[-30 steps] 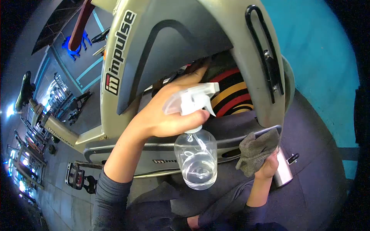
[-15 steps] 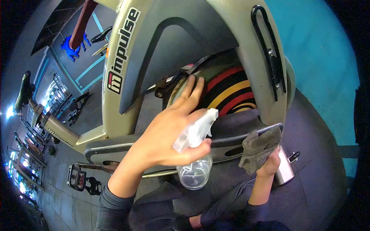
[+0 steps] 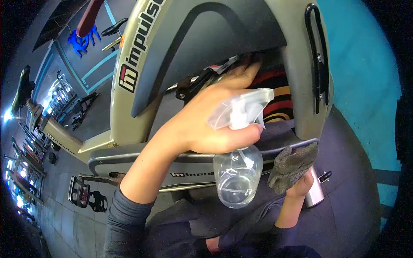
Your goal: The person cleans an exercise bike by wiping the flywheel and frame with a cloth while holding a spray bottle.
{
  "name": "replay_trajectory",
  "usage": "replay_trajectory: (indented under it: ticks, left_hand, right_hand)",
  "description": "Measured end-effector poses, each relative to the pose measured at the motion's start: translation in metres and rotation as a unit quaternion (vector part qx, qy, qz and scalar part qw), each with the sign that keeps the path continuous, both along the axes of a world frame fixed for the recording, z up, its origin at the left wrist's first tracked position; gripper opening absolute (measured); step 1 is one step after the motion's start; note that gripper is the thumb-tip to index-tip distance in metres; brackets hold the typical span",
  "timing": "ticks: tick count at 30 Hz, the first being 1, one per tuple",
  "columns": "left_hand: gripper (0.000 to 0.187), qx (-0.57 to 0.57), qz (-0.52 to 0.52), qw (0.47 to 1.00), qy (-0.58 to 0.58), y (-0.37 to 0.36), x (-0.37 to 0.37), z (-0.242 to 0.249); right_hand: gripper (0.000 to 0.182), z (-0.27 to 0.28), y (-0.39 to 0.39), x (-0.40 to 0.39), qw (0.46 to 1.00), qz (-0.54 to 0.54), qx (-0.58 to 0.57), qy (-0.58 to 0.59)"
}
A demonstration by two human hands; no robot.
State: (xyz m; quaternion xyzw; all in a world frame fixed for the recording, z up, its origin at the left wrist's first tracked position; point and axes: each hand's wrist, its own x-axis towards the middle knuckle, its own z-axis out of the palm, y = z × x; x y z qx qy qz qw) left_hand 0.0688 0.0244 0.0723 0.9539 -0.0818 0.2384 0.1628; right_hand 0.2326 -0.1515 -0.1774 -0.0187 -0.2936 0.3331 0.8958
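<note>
Gripping an upright bottle (image 3: 238, 174) by its neck, the left hand (image 3: 211, 122) points its nozzle right, toward the cloth (image 3: 291, 167) clenched in the right hand (image 3: 301, 185) nearby.

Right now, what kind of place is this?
Probably a gym or indoor cycling studio: an Impulse-branded spin bike fills the view, more exercise bikes stand in rows behind, and a pedal shows low down.

Teal floor (image 3: 357, 64) on the right, dark mat (image 3: 344, 206) lower right; far left, a row of exercise bikes (image 3: 30, 129) under bright light, grey tiles (image 3: 64, 223) below.
</note>
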Motion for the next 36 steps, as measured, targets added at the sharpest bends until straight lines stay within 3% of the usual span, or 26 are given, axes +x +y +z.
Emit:
replay_trajectory:
  ticks: [3, 12, 19, 21, 36]
  left_hand:
    - [0.06, 0.051, 0.018, 0.999, -0.005, -0.005, -0.002, 0.0]
    - [0.053, 0.06, 0.077, 0.995, -0.018, -0.015, -0.007, -0.005]
    - [0.047, 0.067, 0.107, 0.991, -0.032, -0.02, -0.02, -0.014]
    - [0.045, 0.063, 0.12, 0.99, -0.024, -0.022, -0.024, -0.016]
    - [0.047, 0.077, 0.227, 0.971, 0.025, -0.035, -0.064, -0.034]
  right_hand:
    - [0.048, 0.001, 0.001, -0.001, 0.999, -0.027, 0.002, -0.042]
    - [0.058, 0.001, -0.004, 0.0, 0.995, -0.048, -0.057, -0.064]
    - [0.059, 0.016, -0.004, -0.004, 0.997, -0.026, -0.034, -0.069]
    - [0.056, 0.023, -0.003, -0.007, 1.0, -0.007, -0.007, -0.018]
    - [0.059, 0.016, -0.003, -0.002, 0.999, -0.018, -0.034, -0.022]
